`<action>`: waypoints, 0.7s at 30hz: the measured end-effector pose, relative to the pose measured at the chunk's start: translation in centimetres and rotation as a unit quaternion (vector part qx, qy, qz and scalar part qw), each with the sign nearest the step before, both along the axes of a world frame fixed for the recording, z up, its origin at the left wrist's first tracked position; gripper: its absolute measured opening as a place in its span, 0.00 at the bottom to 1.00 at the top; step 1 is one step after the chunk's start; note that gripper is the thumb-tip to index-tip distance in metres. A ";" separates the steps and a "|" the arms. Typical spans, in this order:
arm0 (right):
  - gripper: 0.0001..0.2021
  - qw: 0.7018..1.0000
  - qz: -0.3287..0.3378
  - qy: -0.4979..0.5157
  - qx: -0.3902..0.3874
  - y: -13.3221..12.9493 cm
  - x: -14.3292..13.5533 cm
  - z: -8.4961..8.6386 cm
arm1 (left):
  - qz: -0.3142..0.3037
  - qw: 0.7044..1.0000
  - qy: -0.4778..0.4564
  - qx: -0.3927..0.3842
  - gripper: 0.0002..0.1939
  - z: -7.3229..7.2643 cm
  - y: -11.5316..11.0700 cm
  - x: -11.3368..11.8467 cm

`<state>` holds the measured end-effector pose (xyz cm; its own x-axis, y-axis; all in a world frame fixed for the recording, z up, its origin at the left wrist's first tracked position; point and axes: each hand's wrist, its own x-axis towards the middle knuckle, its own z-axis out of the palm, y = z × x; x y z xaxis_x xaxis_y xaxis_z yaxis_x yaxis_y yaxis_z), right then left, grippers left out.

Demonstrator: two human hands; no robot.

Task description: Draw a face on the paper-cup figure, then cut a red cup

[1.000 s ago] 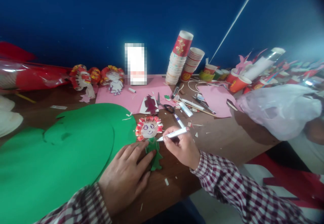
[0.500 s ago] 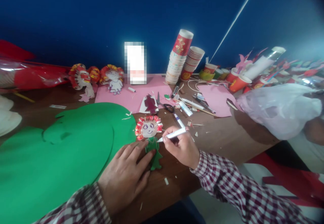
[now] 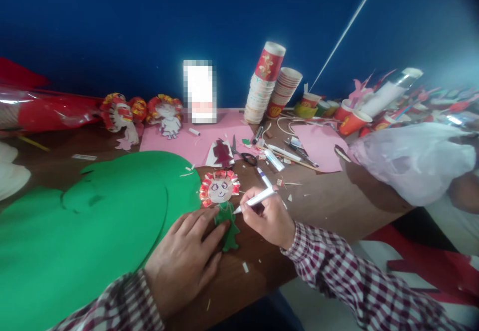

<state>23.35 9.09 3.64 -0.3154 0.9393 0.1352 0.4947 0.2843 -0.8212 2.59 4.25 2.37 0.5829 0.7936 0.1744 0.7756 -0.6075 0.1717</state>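
Note:
A paper doll has a round white face (image 3: 220, 189) ringed in red and a green body (image 3: 226, 233) that lies on the brown table. My left hand (image 3: 189, 251) lies flat with its fingers spread, the fingertips on the left edge of the green body. In my right hand (image 3: 267, 213) is a white marker (image 3: 256, 198), its tip at the right side of the body near the shoulder. Behind it lies another marker (image 3: 264, 176). Black-handled scissors (image 3: 249, 159) rest beside a maroon cutout (image 3: 222, 154).
Green sheet (image 3: 112, 231) covers the left side. Pink paper (image 3: 194, 144), finished paper figures (image 3: 168, 119) and stacked cups (image 3: 265, 84) stand or lie toward the blue wall. A plastic bag (image 3: 415, 161) sits at right, before orange cups (image 3: 354, 122).
The marker tip in my right hand has moved slightly down along the right edge of the green body. My left hand stays in nearly the same place.

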 end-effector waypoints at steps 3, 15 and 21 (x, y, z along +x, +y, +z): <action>0.02 1.000 0.000 -0.002 -0.002 0.0 0.0 0.0 | 0.001 1.000 -0.003 0.004 0.20 -0.1 0.0 0.0; 0.02 1.000 0.003 -0.006 -0.009 -0.1 0.1 -0.2 | 0.002 1.000 -0.001 0.000 0.20 0.0 0.0 -0.1; 0.02 1.000 0.001 0.002 -0.013 0.0 0.1 -0.1 | 0.001 1.000 -0.004 0.004 0.20 0.0 0.0 -0.1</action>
